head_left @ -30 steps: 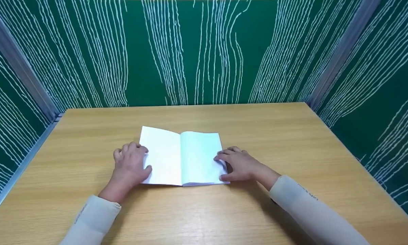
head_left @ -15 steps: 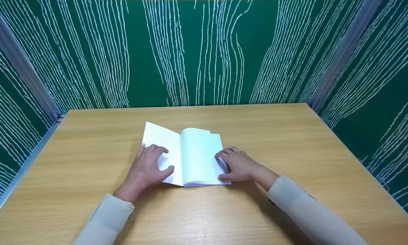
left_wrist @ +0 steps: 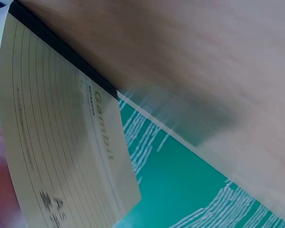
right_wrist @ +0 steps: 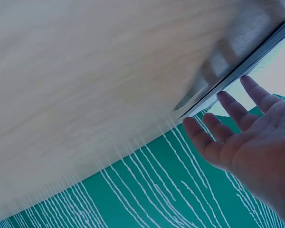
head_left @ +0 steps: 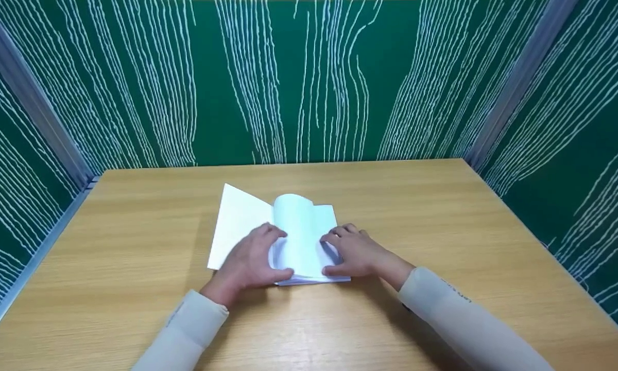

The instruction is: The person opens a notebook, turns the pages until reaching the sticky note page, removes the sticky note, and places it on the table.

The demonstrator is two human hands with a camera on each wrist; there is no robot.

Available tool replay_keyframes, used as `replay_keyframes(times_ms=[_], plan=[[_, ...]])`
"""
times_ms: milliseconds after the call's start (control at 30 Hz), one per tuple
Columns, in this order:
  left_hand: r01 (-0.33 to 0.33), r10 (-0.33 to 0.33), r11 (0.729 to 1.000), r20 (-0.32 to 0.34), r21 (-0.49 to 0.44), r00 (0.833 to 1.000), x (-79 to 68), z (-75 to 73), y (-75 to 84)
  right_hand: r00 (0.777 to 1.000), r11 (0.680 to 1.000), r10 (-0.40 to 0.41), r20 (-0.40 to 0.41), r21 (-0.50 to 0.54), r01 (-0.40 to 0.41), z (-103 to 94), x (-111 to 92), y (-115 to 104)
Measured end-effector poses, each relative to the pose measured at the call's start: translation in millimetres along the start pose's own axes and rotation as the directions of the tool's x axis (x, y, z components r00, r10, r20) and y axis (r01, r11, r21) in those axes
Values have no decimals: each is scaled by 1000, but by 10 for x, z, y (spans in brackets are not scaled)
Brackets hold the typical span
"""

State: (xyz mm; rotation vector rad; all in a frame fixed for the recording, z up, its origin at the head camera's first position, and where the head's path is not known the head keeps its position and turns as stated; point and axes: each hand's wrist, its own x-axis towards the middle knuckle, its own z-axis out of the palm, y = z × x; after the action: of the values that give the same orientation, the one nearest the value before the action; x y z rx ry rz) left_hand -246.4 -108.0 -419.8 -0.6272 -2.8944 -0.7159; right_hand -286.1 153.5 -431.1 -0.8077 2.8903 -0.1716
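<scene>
A notebook [head_left: 301, 237] with blank white pages lies open on the table. Its left cover [head_left: 242, 216] stands tilted up off the tabletop, and the pages bulge in a curve towards the right. In the left wrist view, the outside of that cover [left_wrist: 71, 118] is cream with ruled lines, "Gambit" lettering and a black spine strip. My left hand [head_left: 252, 257] reaches over the cover, its thumb and fingers spread at the curved pages near the spine. At the right edge rests my right hand [head_left: 358, 252], fingertips on the page; the right wrist view shows its fingers mostly straight.
The wooden table [head_left: 417, 201] extends around the notebook on all sides. Green panels [head_left: 329, 77] with white wavy lines stand behind it and at both sides. Grey metal posts [head_left: 520, 77] mark the corners.
My left hand has moved right, from the notebook's left edge to its spine. The left cover has risen and the pages have curved over to the right. The right hand has barely moved.
</scene>
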Motion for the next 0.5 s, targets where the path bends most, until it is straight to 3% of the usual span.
replay_keyframes(times_ms=[167,300,500], plan=[[-37,35,999,59,35,998,24,57,45,1000,1000,-4,8,-1,4,-6,-7,-44],[-3,1,1000,89,26,996,44,74,51,1000,1000,-12,17,5,12,-12,-23,-43],[22,-24,999,76,33,997,78,48,47,1000,999,-5,22,36,4,-50,-66,4]])
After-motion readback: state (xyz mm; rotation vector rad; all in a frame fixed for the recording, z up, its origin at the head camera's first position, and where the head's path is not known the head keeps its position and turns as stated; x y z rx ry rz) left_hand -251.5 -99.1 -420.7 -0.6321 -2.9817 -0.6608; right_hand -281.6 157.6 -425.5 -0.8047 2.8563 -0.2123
